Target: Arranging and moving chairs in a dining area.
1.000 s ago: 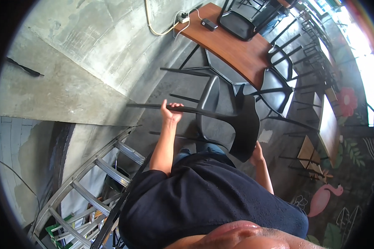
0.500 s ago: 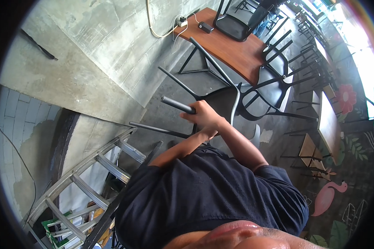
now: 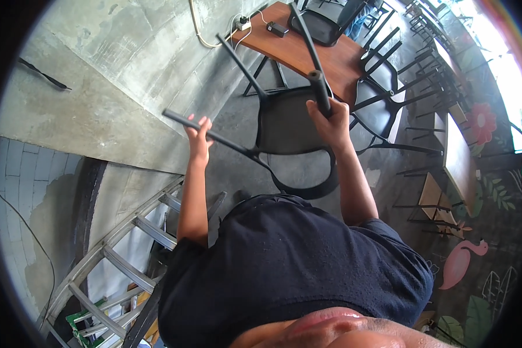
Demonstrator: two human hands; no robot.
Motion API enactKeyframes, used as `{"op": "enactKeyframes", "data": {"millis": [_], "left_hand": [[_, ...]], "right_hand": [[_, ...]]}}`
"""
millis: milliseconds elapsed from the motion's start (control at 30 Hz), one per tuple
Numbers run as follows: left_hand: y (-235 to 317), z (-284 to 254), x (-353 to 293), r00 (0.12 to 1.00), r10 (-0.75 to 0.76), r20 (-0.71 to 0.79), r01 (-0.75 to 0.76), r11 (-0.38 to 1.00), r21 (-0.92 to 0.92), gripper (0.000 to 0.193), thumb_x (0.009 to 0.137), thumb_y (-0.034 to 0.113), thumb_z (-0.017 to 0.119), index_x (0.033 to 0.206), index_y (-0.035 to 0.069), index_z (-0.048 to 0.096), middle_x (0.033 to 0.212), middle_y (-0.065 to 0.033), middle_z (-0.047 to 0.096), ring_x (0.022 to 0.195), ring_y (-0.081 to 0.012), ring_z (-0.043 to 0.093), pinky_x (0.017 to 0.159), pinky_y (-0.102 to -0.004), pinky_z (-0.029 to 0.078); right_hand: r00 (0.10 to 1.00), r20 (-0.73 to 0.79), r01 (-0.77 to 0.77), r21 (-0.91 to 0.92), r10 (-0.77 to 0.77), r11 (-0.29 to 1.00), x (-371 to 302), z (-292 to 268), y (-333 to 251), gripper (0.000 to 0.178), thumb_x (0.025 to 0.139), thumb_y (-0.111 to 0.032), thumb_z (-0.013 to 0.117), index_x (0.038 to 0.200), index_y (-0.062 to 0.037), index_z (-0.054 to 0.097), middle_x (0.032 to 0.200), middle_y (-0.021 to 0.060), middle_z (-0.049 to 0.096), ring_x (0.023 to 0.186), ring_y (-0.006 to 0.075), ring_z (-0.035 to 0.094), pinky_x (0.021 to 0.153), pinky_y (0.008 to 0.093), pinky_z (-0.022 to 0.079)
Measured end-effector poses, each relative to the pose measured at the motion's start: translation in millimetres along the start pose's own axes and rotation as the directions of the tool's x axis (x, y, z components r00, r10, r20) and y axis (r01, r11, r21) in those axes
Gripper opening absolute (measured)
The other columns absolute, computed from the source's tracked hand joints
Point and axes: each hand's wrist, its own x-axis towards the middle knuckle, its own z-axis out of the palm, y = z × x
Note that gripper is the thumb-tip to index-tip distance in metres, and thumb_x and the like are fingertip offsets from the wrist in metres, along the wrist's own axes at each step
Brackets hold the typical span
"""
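Observation:
A black chair (image 3: 287,124), turned over with its legs sticking up, hangs in front of me. Its looped backrest is toward my body and its seat faces up. My left hand (image 3: 198,139) is closed around one leg at the left, the fingers wrapped over it. With my right hand (image 3: 333,126) I grip another leg on the right, whose open round end points up at me. The far legs reach toward a brown wooden table (image 3: 325,61), and one overlaps its edge in the view.
On the table lie another black chair (image 3: 316,28) and a small black box (image 3: 277,29) beside a socket (image 3: 243,23). More upturned chairs (image 3: 377,95) stand at the right. A metal ladder (image 3: 127,264) leans at lower left, by a concrete wall (image 3: 116,93). A person in jeans (image 3: 362,17) stands beyond.
My hands were together near one leg; now they are spread, each on a separate leg. The chair has turned and its backrest has swung toward me.

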Motion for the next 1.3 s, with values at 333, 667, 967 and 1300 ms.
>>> {"op": "enactKeyframes", "data": {"millis": [333, 667, 967, 1300], "left_hand": [[52.6, 129.9, 163.8, 0.833, 0.507, 0.219, -0.376, 0.811, -0.448, 0.027, 0.073, 0.011, 0.058, 0.098, 0.009, 0.049, 0.102, -0.0082, 0.056, 0.098, -0.0159, 0.048, 0.092, -0.0312, 0.031], [11.6, 236.0, 250.4, 0.891, 0.419, 0.177, -0.421, 0.907, -0.030, 0.052, 0.086, 0.064, 0.038, 0.094, 0.014, 0.050, 0.097, 0.0025, 0.049, 0.096, -0.0109, 0.043, 0.088, -0.0309, 0.031], [12.4, 298.0, 252.4, 0.999, -0.047, 0.015, 0.041, 0.957, 0.286, 0.085, 0.082, 0.073, 0.029, 0.144, 0.016, 0.016, 0.145, -0.0108, 0.026, 0.132, -0.0310, 0.027, 0.096, -0.0639, 0.028], [-161.1, 230.8, 46.2, 0.974, -0.203, -0.099, 0.224, 0.921, 0.318, 0.048, 0.087, 0.048, 0.051, 0.114, 0.008, 0.052, 0.089, -0.0015, 0.058, 0.075, -0.0127, 0.053, 0.062, -0.0302, 0.043]], "right_hand": [[0.918, -0.395, 0.219, 0.425, -0.038, 0.878, 40.4, -15.1, 121.5, 0.034, 0.086, -0.028, 0.060, 0.068, -0.0006, 0.052, 0.050, -0.0016, 0.044, 0.043, 0.0041, 0.039, 0.039, 0.0213, 0.027], [0.897, -0.437, 0.247, 0.375, -0.065, 0.893, 91.5, -34.9, 258.2, 0.063, 0.085, -0.063, 0.043, 0.075, -0.0010, 0.048, 0.053, 0.0005, 0.044, 0.044, 0.0069, 0.040, 0.041, 0.0217, 0.029], [0.939, -0.343, 0.087, 0.340, 0.037, 0.936, 113.1, -45.8, 331.0, 0.058, 0.087, -0.061, 0.041, 0.085, -0.0040, 0.046, 0.072, 0.0024, 0.046, 0.065, 0.0101, 0.041, 0.059, 0.0253, 0.034], [0.939, -0.297, -0.047, 0.391, 0.175, 0.919, 90.1, -22.1, 385.7, 0.053, 0.083, -0.009, 0.062, 0.127, 0.0031, 0.034, 0.112, 0.0118, 0.043, 0.103, 0.0206, 0.047, 0.092, 0.0322, 0.037]]}}
